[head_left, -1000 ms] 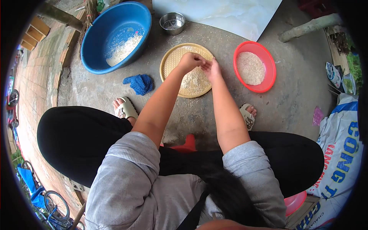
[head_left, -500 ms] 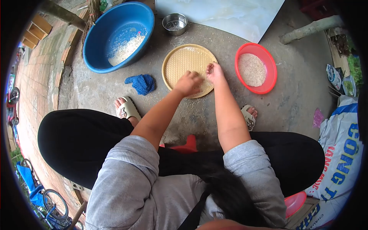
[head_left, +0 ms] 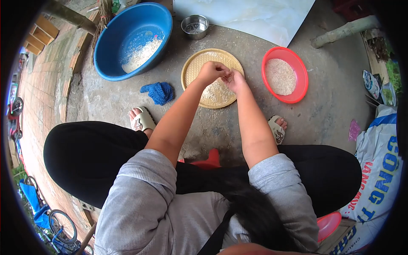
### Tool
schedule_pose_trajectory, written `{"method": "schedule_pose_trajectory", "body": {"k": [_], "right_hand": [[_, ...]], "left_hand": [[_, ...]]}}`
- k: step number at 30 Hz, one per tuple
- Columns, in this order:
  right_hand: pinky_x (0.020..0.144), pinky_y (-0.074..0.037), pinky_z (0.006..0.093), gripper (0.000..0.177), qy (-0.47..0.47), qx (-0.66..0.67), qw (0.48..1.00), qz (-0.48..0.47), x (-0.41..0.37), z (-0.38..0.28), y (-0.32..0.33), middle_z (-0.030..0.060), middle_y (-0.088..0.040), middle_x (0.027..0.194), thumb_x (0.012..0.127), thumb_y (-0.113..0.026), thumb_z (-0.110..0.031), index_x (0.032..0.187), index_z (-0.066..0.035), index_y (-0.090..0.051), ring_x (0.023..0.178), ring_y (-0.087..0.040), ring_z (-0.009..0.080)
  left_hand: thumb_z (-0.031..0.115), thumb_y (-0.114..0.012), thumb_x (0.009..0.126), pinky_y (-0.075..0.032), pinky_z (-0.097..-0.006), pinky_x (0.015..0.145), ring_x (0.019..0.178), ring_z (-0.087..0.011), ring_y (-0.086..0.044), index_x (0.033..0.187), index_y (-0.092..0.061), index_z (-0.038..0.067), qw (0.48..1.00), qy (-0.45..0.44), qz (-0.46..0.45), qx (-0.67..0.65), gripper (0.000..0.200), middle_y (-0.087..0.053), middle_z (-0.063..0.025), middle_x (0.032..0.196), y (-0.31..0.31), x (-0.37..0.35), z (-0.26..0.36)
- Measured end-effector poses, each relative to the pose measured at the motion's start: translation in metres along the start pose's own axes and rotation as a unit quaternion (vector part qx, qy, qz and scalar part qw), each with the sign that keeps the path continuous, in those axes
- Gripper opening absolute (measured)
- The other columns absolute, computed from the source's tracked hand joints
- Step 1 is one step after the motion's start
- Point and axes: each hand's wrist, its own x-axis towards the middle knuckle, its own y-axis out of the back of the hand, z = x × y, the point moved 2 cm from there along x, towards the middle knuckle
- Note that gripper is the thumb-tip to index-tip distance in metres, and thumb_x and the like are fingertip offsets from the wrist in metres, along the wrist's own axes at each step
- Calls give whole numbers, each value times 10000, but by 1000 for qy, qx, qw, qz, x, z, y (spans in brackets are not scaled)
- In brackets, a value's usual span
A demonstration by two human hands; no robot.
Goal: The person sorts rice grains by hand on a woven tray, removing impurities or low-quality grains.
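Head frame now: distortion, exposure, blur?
Head view: strong wide-angle bending, black corners; head view: brick path washed out at left; head view: left hand and right hand show readable outlines, no obvious motion smear; head view: grains on the tray too small to separate.

Site: outdoors, apparently a home yard. Evidence: rough concrete floor (head_left: 325, 102) through the centre; brick paving (head_left: 49, 112) along the left; bicycle (head_left: 63, 228), lower left; greenery (head_left: 396, 80) at right edge. Household basins on the floor: blue tub (head_left: 121, 42), upper left; red basin (head_left: 301, 76), right of centre.
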Motion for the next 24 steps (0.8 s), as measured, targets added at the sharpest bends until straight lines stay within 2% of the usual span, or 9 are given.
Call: {"method": "schedule_pose_trajectory", "body": {"k": [1,3,7,11,15,17,21,23,24], "right_hand": [[752,-496,321,282,0,1,1000,0,-3,0,-4,104,-557,856,951,-363,-245,910,-13,-517,778,-553,203],[671,-485,311,354,9,-3,1000,-30,-5,-2,-8,110,-564,774,952,-361,-292,836,-3,-528,715,-547,204],[596,-470,299,314,-22,48,999,-11,17,-1,8,93,-559,743,943,-375,-271,815,-26,-525,638,-528,184],[519,-426,267,273,-21,46,998,32,17,-5,13,76,-554,673,921,-408,-246,804,-29,-526,550,-501,160],[540,-452,255,254,-14,43,998,40,21,-1,23,65,-538,700,919,-444,-249,831,-24,-523,604,-513,157],[544,-454,257,257,-15,36,999,37,23,2,21,74,-539,714,918,-445,-248,836,-18,-525,615,-516,161],[615,-495,304,298,-16,-30,999,20,21,6,14,101,-558,761,928,-409,-260,857,5,-529,678,-552,194],[643,-507,327,322,-24,-57,998,7,17,10,8,108,-567,771,932,-387,-264,863,14,-536,693,-566,205],[683,-512,332,328,-32,-65,997,4,10,11,1,113,-566,815,935,-382,-266,886,21,-533,739,-570,213]], "left_hand": [[121,-697,713,-499,-294,735,777,-216,-645,928,-686,63,1000,0,-1,1,223,-670,-108,880,0,-1,8],[148,-709,687,-477,-343,804,885,-256,-611,995,-663,99,954,-140,15,265,315,-629,-127,972,-2,-3,23],[187,-738,653,-440,-382,864,982,-298,-541,1052,-618,154,935,-118,62,329,418,-570,-110,1000,5,-24,5],[171,-748,644,-435,-381,863,989,-297,-530,1015,-609,136,922,-98,-31,373,398,-554,-110,1008,-1,-56,-40],[158,-728,647,-460,-355,840,951,-271,-562,963,-643,140,939,-83,-23,334,327,-575,-94,970,-3,-64,-67],[99,-727,630,-493,-318,722,777,-259,-617,883,-676,96,958,-74,23,276,258,-613,-89,805,3,-59,-78],[71,-708,667,-497,-277,643,657,-189,-628,839,-686,67,963,-14,58,265,173,-645,-53,714,10,-48,-68],[77,-699,715,-484,-251,630,657,-120,-614,834,-678,34,990,97,93,34,128,-664,-37,729,11,-41,-49],[99,-703,741,-476,-237,629,677,-86,-595,828,-672,7,994,76,73,-3,129,-659,-34,757,11,-33,-42]]}}
